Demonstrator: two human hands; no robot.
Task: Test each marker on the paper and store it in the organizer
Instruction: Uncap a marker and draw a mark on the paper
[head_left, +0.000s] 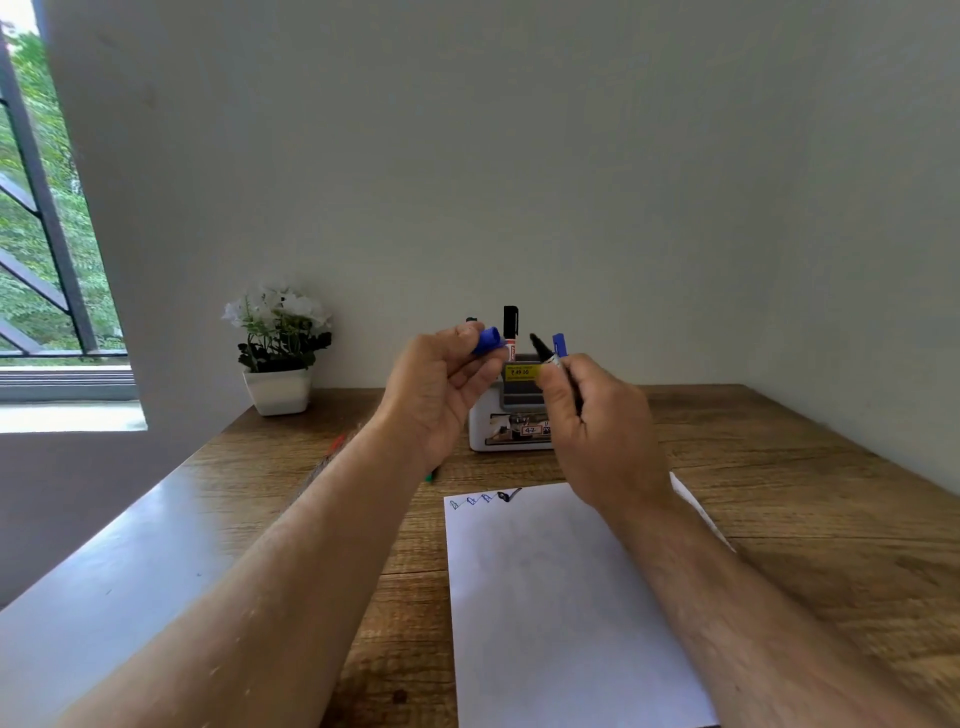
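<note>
Two hands: left hand with blue cap, right hand with marker.

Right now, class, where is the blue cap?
In the head view the blue cap is pinched in the left hand, raised above the desk, just left of the black-capped marker standing in the organizer.

Organizer mostly hidden behind both hands; only its white left side, a yellow price sticker and a label strip show, print too small to read. Right hand covers the marker body, only the dark tip end pokes out. Left hand hides most of the blue cap. Green object under left wrist, mostly hidden, can't identify. Paper bottom cut by frame edge; scribbles too small to read.
</note>
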